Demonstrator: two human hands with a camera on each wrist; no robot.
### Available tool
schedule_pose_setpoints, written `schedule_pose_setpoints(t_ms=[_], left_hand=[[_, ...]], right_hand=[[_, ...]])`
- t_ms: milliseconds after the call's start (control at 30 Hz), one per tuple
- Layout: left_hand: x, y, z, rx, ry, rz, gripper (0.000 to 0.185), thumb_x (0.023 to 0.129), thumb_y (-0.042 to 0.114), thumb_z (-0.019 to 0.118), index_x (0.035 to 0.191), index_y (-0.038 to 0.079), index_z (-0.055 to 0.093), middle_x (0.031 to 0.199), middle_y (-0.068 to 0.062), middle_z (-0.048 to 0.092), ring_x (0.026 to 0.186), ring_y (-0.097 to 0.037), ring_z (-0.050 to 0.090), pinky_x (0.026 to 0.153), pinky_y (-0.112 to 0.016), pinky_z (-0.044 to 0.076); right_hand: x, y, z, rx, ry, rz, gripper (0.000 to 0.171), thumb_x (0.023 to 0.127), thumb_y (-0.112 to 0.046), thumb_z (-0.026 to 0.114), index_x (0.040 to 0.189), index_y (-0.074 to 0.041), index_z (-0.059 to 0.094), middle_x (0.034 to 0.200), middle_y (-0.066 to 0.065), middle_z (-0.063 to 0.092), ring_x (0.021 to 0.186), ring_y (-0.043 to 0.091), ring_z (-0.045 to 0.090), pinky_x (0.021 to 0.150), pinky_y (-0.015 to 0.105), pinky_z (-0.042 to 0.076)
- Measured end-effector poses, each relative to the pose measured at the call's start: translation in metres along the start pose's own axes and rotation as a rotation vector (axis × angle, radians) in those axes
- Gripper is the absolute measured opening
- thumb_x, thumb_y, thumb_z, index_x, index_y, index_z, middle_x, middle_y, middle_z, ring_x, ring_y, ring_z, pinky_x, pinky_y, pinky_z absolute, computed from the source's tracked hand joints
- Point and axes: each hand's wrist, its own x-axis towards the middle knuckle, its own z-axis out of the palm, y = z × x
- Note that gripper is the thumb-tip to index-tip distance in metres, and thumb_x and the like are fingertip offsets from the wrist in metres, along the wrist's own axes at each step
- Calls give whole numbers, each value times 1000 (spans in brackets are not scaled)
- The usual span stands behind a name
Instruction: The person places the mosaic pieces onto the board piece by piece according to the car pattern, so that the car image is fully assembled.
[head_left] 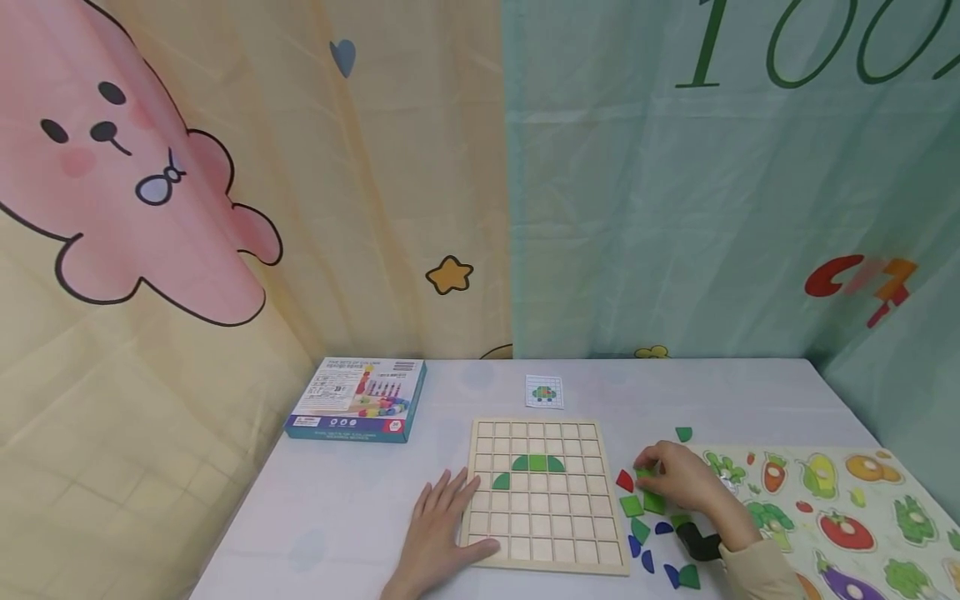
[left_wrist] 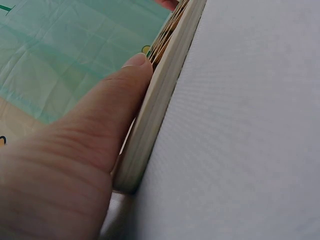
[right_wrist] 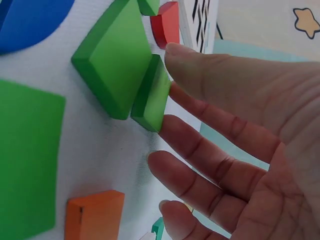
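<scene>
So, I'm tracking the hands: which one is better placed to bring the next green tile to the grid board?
Likely the right hand: its fingers pinch a green tile, while the left hand rests on the grid board.

Small green square tile (right_wrist: 151, 96) stands tilted on edge beside the grid board (head_left: 542, 500).

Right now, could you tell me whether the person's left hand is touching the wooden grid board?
Touching. The left wrist view shows the thumb of the left hand pressed flat against the edge of the wooden grid board, with no gap between them.
</scene>
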Motion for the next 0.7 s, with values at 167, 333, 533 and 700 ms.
schedule_pose_setpoints(t_ms=[167,333,533,700], left_hand=[[0,1,0,7,-3,-2,94,74,78,51,147,19,38,151,-3,32,141,-31,17,112,-53,10],[0,1,-1,12,1,1,94,74,78,51,147,20,38,151,-3,32,141,-31,18,112,-53,11],[-1,1,-1,6,10,9,94,74,78,52,146,19,39,151,-3,32,140,-31,18,112,-53,11],[-1,-1,1,8,24,20,93,75,78,51,146,19,39,151,-2,32,140,-30,19,112,-52,11]], right_hand=[[1,-2,1,5,-5,40,18,75,-16,80,89,-9,70,81,0,57,68,16,47,58,31,44],[2,-3,1,-2,2,56,17,75,-16,80,87,-9,69,80,0,57,68,17,48,59,32,45],[4,-3,3,-4,8,69,16,75,-15,80,85,-10,67,80,1,56,69,17,49,60,33,46],[3,-2,1,16,-4,58,18,76,-17,80,87,-9,68,81,0,56,70,17,49,60,33,46]])
